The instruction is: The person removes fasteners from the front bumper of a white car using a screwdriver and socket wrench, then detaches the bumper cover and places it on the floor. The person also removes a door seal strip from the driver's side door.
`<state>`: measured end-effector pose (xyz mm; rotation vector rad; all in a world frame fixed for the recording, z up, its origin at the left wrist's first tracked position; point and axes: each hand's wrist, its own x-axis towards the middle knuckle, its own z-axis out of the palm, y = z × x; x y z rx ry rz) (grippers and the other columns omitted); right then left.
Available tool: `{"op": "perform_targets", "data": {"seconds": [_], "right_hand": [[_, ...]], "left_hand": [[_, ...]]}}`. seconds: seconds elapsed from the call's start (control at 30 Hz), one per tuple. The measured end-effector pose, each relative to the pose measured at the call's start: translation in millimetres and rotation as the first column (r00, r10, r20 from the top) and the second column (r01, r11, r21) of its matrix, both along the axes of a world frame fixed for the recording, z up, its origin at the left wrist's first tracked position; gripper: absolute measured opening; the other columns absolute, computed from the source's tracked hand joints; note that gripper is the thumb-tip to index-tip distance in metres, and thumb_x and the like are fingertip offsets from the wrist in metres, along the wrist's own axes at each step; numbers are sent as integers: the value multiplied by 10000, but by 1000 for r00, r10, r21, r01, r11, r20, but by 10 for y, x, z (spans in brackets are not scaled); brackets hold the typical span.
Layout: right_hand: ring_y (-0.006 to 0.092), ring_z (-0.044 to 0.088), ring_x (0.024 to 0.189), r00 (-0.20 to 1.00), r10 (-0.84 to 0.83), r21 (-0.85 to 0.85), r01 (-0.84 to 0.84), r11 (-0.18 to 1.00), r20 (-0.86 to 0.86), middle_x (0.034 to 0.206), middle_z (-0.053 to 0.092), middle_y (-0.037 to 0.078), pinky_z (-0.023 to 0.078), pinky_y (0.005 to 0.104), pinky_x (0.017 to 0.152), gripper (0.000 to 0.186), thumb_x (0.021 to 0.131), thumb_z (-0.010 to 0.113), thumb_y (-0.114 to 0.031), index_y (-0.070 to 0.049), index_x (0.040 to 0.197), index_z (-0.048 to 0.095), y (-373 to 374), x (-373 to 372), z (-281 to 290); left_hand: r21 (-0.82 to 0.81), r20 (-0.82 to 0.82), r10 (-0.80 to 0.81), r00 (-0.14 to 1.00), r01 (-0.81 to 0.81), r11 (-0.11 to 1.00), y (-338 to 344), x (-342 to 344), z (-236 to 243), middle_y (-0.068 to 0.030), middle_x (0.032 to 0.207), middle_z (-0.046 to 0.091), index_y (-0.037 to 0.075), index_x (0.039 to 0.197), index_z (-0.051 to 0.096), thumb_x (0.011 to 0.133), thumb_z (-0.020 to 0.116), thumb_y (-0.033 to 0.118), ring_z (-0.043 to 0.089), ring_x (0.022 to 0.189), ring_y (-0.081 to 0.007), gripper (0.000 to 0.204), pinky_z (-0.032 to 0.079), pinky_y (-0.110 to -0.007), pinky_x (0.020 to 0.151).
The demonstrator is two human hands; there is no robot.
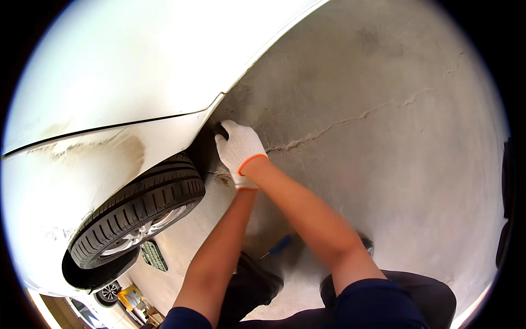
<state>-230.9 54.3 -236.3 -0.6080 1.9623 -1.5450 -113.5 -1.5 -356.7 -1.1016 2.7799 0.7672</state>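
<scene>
Both my hands wear white knit gloves with orange cuffs and are close together beside the lower edge of a white car (137, 60). My right hand (241, 143) is on top, its fingers curled round a black, rounded, handle-like thing (221, 130) at the sill. What that thing joins to is lost in the shadow under the car. Below and behind the right hand is my left hand (245, 182); only its wrist side shows, and its fingers are hidden. Just left of my hands is the car's wheel (142, 214), turned outward, with a black tyre and silver rim.
A screwdriver with a blue handle (280, 244) lies on the cracked concrete floor (383, 159) by my shoe. Beyond the wheel lies a green, flat, ribbed thing (154, 256). Farther off at lower left are a yellow box (130, 297) and another wheel (109, 293). Brown scuffs mark the car's panel.
</scene>
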Motion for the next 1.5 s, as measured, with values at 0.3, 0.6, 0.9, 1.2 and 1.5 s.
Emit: {"op": "perform_targets", "data": {"seconds": [0.3,0.6,0.9,1.2,1.5], "right_hand": [[52,280,490,-123,594,-485,459,745,795,814,564,14,206,246,425,195,1086,640,-193,-33,1196,637,81,-209,-289],[547,680,1167,993,-109,-27,110,994,33,1218,703,391,519,562,1099,430,991,656,-232,18,1340,684,-101,57,-98],[75,333,496,34,445,-428,346,835,895,804,526,-12,284,298,431,197,1095,630,-219,-71,1220,661,129,-187,-309],[86,371,492,153,457,-481,246,841,876,707,495,-18,334,323,466,261,1081,634,-275,-33,1174,670,44,-180,-336],[475,741,1074,993,-2,224,28,974,-115,1065,757,311,599,571,953,245,1014,637,-196,1,1159,652,-85,57,46]], "left_hand": [[-227,479,-91,873,223,948,246,-321,2333,-251,991,767,48,1013,720,971,682,359,736,951,-470,317,570,-576,846],[-131,-17,-113,993,110,985,-119,68,327,-228,1007,783,78,1162,735,951,701,356,755,966,-442,351,591,-550,867],[-116,275,-75,958,111,987,121,-41,1745,-210,1012,791,110,1188,747,961,702,382,775,946,-404,357,606,-539,841],[-126,457,-127,880,205,970,67,-326,1951,-260,1080,775,35,1059,759,964,691,343,743,1035,-454,330,586,-559,918],[4,-60,-94,994,95,996,-73,-83,-234,-275,1021,764,34,1047,731,972,663,321,735,1003,-460,305,575,-567,896]]}}
